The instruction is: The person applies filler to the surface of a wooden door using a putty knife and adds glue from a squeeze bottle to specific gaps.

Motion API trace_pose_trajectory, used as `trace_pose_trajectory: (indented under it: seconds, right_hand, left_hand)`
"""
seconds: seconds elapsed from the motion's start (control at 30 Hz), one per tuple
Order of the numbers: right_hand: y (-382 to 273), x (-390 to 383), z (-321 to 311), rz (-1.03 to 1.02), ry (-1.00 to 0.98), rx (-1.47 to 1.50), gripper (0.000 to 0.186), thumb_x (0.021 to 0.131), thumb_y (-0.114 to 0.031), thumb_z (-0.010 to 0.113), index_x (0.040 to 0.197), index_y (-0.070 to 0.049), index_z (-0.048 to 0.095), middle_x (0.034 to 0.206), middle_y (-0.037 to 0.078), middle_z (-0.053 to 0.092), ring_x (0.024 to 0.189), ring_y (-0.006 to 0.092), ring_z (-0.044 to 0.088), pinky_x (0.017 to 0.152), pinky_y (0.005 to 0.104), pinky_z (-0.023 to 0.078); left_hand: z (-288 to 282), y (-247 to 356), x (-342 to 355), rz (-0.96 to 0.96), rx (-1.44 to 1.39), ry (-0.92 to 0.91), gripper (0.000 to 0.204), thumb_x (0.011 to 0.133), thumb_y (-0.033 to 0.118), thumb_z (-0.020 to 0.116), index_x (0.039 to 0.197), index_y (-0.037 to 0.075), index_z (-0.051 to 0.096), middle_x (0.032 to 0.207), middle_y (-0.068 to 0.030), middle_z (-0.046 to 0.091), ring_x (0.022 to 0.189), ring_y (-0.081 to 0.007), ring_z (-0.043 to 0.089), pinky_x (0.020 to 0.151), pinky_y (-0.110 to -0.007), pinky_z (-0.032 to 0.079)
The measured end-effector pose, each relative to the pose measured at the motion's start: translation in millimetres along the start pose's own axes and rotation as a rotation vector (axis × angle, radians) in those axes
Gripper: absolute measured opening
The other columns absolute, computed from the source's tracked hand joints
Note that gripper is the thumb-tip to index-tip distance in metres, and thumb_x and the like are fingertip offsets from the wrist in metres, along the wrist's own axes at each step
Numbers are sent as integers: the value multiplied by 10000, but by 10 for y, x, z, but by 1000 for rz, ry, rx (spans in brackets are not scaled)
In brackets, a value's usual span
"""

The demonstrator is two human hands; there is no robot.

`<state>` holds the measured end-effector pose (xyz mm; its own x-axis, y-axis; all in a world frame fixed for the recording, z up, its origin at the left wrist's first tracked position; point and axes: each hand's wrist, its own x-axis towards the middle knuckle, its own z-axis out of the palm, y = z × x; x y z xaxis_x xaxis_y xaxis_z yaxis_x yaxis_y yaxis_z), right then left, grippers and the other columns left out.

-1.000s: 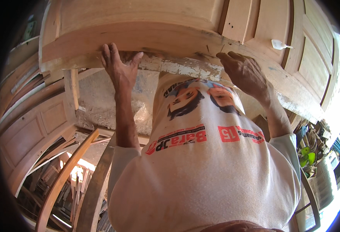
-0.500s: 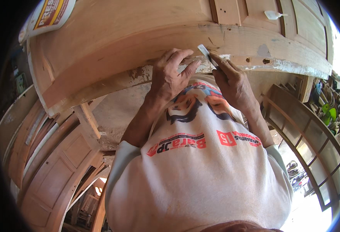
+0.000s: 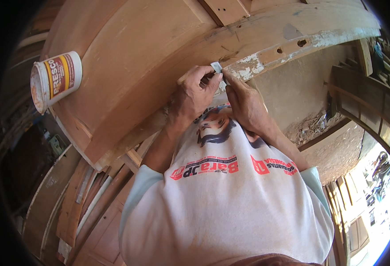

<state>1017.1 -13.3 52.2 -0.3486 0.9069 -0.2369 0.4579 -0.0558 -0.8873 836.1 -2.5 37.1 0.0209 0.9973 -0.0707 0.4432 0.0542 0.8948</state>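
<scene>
Both hands meet at the worn front edge of a pale wooden panelled board (image 3: 137,57), among flaking white paint (image 3: 250,64). My right hand (image 3: 246,99) is closed on a small pale flat strip (image 3: 216,67), upright at that edge. My left hand (image 3: 197,93) is beside it with fingers curled and thumb at the strip; what, if anything, lies inside those fingers is hidden.
A white tub (image 3: 66,73) with a coloured label sits on the board at left. Planks (image 3: 73,208) and panelled doors (image 3: 102,239) lean below left. A gridded frame (image 3: 381,119) and clutter stand at right, beside bright daylight.
Both hands have moved inward from lying apart on the edge to meet. The pale strip appeared in my right hand. The view has turned, bringing the tub into sight at left.
</scene>
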Motion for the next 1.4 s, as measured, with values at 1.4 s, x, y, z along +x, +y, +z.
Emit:
trace_pose_trajectory:
  seconds: [1.4]
  right_hand:
    - [-481,233,1244,435,668,367,450,1080,-116,486,1495,55,464,1352,330,616,1274,363,635,1045,379,489]
  left_hand:
    - [-279,-369,675,240,-49,-459,170,956,169,639,919,3,653,760,-169,677,643,-264,663,618,-404,518]
